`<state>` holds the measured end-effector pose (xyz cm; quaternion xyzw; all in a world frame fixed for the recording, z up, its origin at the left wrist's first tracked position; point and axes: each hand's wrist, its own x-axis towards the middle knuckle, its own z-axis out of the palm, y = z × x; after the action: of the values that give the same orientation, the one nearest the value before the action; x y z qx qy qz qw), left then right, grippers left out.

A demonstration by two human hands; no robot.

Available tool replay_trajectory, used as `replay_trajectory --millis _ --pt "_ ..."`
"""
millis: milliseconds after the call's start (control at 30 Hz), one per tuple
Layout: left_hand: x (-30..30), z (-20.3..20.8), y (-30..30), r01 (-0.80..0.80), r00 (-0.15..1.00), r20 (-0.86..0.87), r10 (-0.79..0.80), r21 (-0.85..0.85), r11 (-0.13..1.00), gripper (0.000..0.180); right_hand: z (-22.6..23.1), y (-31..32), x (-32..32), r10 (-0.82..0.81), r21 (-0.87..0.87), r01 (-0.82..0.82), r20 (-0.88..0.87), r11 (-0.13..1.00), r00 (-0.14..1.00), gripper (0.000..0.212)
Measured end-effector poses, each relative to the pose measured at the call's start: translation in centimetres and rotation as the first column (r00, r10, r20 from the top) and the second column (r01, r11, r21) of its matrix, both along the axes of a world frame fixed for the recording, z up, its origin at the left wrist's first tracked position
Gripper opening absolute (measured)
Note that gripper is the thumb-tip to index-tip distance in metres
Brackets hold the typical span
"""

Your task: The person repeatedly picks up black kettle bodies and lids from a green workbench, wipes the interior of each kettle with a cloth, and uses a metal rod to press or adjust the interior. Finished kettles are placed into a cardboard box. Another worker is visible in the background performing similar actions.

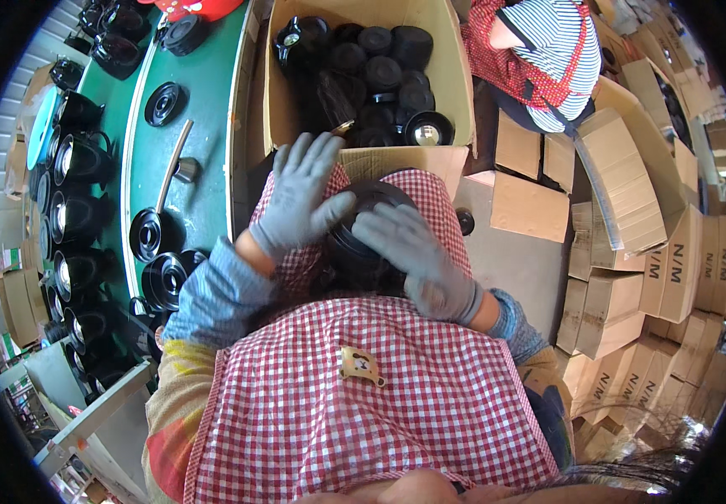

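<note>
Both my hands wear grey gloves. My left hand is raised with its fingers apart and its thumb toward the black round part in my lap; nothing is in it. My right hand, slightly blurred, has its fingers stretched out flat over the right side of that part. The black round part rests between my knees, on the checked apron, and is largely covered by my hands; I cannot make out its exact kind. Just beyond my knees stands an open cardboard box holding several black round parts and a black jug-like vessel.
At the left runs a green workbench with a black lid-like disc, a hammer-like tool and a row of glossy black vessels. A person in a striped top is at upper right. Cardboard boxes are stacked at right.
</note>
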<state>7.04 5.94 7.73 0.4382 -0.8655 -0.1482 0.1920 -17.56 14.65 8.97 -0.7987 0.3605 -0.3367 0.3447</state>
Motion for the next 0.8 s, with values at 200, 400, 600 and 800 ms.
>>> replay_trajectory --millis 200,400,600,800 --pt "0.0 -1.6 -0.7 0.083 0.974 -0.224 -0.031 0.226 0.971 0.098 0.0 0.4 -0.2 0.092 -0.085 -0.095 -0.03 0.992 0.995 0.059" --pt "-2.3 2.2 2.3 0.247 0.969 -0.009 -0.246 0.043 0.968 0.096 -2.6 0.3 -0.8 -0.076 -0.146 0.09 0.095 0.985 0.993 0.054" --pt "-2.5 2.8 3.0 0.335 0.942 -0.042 -0.333 0.045 0.941 0.095 -2.3 -1.1 -1.5 -0.142 0.149 0.135 0.036 0.98 0.989 0.07" --pt "-1.7 0.6 1.3 0.23 0.973 0.001 -0.23 -0.021 0.973 0.086 -1.4 -2.3 -2.5 -0.15 0.055 0.156 -0.107 0.986 0.983 0.069"
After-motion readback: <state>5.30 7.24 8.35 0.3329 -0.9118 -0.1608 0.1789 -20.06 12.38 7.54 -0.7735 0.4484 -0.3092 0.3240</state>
